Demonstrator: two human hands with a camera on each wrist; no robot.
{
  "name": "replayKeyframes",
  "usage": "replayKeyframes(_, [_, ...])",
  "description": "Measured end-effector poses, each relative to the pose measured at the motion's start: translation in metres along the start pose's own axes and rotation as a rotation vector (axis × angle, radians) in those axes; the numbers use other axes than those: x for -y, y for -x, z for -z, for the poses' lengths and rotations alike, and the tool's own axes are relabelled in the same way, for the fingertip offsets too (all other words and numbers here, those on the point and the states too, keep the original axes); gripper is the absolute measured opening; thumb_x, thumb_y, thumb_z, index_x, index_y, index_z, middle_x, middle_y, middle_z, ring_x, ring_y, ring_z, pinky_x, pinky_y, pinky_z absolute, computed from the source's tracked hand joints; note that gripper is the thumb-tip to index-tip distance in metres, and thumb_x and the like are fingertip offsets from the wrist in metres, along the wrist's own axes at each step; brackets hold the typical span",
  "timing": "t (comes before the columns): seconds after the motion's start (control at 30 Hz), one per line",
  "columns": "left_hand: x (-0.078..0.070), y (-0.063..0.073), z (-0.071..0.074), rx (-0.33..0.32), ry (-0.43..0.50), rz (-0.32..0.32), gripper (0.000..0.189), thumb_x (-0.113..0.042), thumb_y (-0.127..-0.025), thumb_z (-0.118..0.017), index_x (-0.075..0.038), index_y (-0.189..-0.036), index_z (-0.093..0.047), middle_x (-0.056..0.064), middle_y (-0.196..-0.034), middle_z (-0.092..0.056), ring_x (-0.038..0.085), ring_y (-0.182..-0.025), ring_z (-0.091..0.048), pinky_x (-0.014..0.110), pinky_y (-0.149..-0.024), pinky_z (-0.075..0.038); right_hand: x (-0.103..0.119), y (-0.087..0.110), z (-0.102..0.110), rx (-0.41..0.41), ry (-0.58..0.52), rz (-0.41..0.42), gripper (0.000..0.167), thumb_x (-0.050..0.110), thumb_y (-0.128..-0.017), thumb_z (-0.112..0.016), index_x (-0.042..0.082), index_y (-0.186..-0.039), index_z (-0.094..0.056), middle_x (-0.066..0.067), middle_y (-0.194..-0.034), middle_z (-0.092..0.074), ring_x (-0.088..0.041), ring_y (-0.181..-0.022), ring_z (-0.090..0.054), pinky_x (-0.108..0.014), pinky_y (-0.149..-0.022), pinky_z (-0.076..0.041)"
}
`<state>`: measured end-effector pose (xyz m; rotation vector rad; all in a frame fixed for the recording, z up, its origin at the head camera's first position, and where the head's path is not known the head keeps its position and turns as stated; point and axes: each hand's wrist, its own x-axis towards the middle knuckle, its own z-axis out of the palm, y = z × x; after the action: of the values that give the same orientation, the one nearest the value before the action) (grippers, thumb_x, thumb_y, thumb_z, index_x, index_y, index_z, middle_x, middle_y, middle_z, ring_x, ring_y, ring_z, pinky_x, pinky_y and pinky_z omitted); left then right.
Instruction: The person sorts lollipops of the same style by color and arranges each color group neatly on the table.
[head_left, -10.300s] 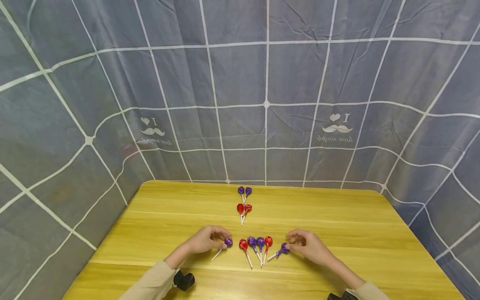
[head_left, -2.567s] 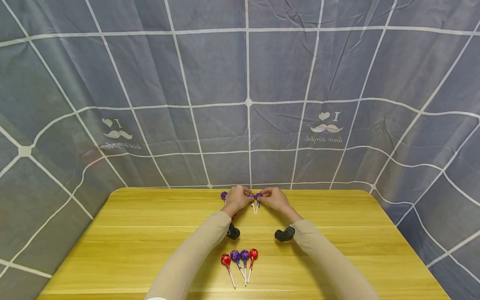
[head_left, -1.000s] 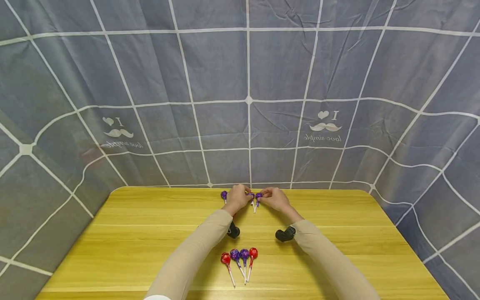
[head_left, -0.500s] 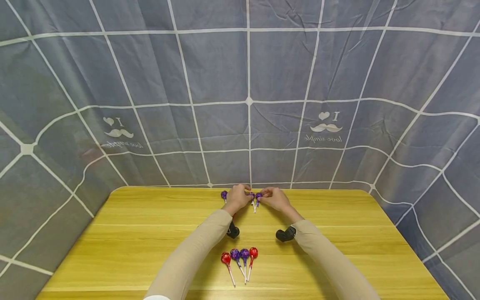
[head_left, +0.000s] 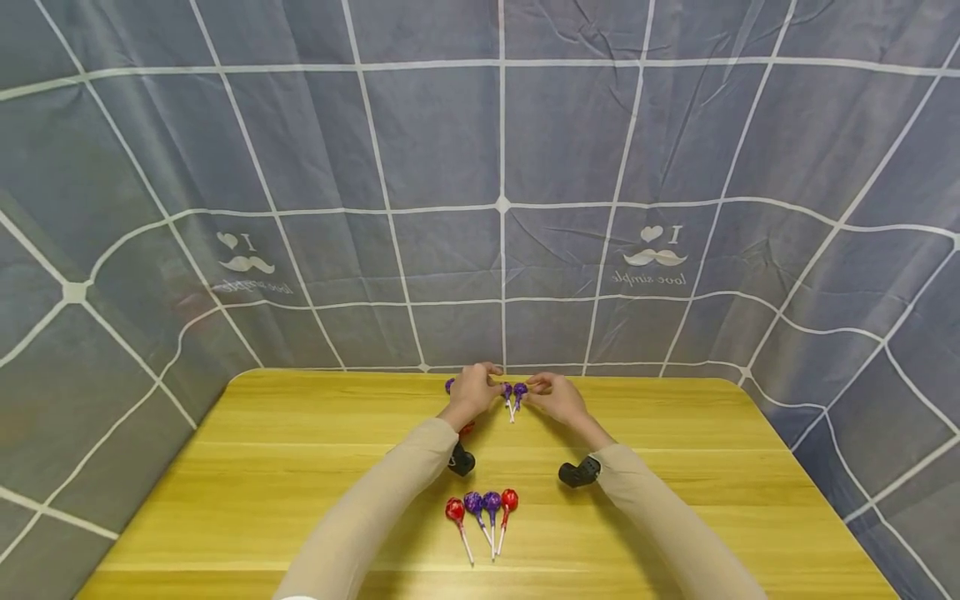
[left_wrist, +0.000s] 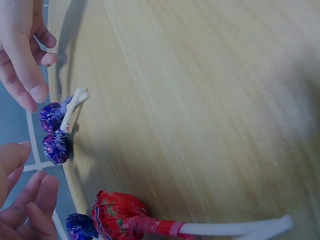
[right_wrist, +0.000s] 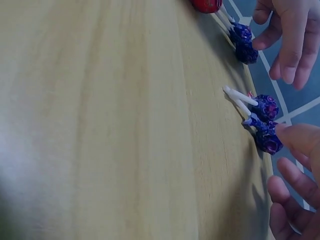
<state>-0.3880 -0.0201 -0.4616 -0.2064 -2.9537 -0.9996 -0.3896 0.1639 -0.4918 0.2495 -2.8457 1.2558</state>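
Two purple-wrapped lollipops lie side by side at the table's far edge, white sticks crossing toward the front. On their left is my left hand, its thumb and fingers parted and holding nothing. My right hand is on their right, fingers loosely bent, thumb tip right by the nearer purple lollipop in the right wrist view. In the left wrist view, both purple heads show between the two hands. Left of them sit a red lollipop and another purple one, mostly behind my left hand in the head view.
Nearer the front of the yellow wooden table, two red lollipops flank two purple lollipops, sticks toward me. A grey curtain with white lines hangs behind the far edge.
Ten seconds ago each hand held a purple lollipop near the front row. Both lollipops were carried to the far edge, left of which a pair stood before, and my fingers have now let go.
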Motion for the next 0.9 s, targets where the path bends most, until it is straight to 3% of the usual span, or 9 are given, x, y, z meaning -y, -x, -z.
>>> replayKeyframes(0.27, [-0.005,0.018,0.012,-0.013,0.071,-0.04,0.026,-0.018,-0.088,-0.07,-0.011,-0.112,-0.07,0.007,-0.089,-0.074,0.013,-0.058,-0.063,0.022,-0.046,-0.042,0.002,0.015,0.001,-0.058,0.009,0.02,0.03,0.018,-0.083,-0.074,0.006,-0.11,-0.069,-0.01,-0.097,-0.071,-0.021,-0.077,-0.067,-0.026,-0.06,-0.048])
replayKeyframes(0.47, [-0.002,0.035,0.021,-0.024,0.102,-0.085,0.027,-0.018,-0.088,-0.07,-0.008,-0.113,-0.07,0.009,-0.092,-0.074,0.014,-0.059,-0.064,0.022,-0.047,-0.042,0.006,0.028,0.004,-0.051,-0.021,0.012,0.03,0.017,-0.085,-0.072,0.005,-0.112,-0.068,-0.01,-0.096,-0.069,-0.012,-0.057,-0.058,-0.025,-0.05,-0.043])
replayKeyframes(0.73, [0.005,0.054,0.031,-0.052,0.127,-0.123,0.027,-0.019,-0.087,-0.071,-0.008,-0.112,-0.07,0.01,-0.093,-0.073,0.019,-0.071,-0.065,0.021,-0.047,-0.036,0.005,0.042,0.005,-0.064,-0.046,0.021,0.029,0.016,-0.084,-0.073,0.005,-0.11,-0.068,-0.01,-0.094,-0.07,-0.008,-0.053,-0.055,-0.023,-0.046,-0.043])
replayKeyframes(0.9, [0.01,0.066,0.038,-0.044,0.124,-0.116,0.026,-0.021,-0.088,-0.07,-0.011,-0.111,-0.07,0.007,-0.091,-0.072,0.01,-0.056,-0.052,0.021,-0.045,-0.029,0.004,0.057,0.004,-0.058,-0.038,0.033,0.026,0.016,-0.084,-0.073,0.005,-0.108,-0.069,-0.008,-0.091,-0.07,-0.008,-0.051,-0.05,-0.022,-0.044,-0.038])
